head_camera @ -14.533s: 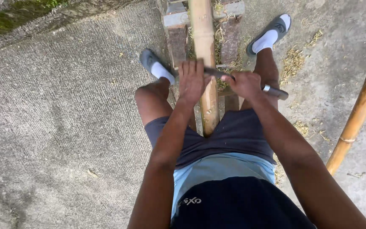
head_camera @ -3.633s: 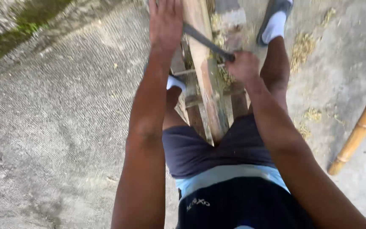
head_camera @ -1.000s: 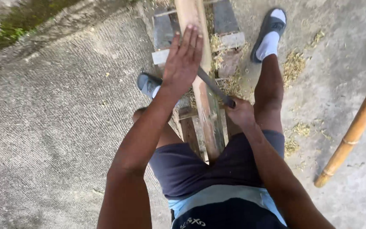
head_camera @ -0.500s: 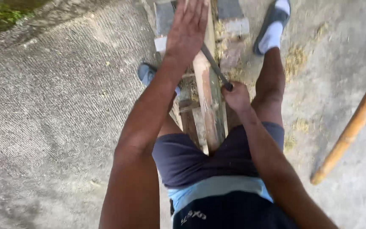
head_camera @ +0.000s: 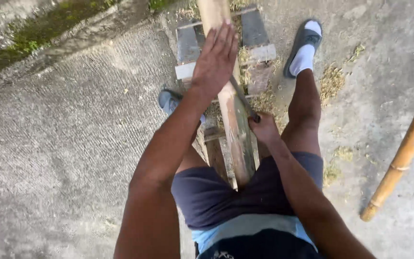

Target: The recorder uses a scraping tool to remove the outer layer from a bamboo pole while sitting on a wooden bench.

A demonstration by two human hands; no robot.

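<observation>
I sit astride a low wooden bench (head_camera: 259,52) with a pale bamboo pole (head_camera: 235,129) lying lengthwise between my legs. My left hand (head_camera: 215,60) lies flat on the pole, fingers together and stretched forward, pressing the far end of a dark metal blade (head_camera: 242,98). My right hand (head_camera: 263,128) is closed around the blade's handle at the right side of the pole. The blade crosses the pole at a slant. Part of the blade is hidden under my left palm.
A second bamboo pole (head_camera: 406,148) lies slanted on the concrete at the right. Shavings (head_camera: 331,81) are scattered around the bench. My feet in grey slippers rest at the left (head_camera: 168,100) and the right (head_camera: 305,45) of the bench. Mossy kerb at top left.
My left hand has slid a little nearer along the pole and the view has tipped, showing more of the bench. My right hand keeps its grip on the handle.
</observation>
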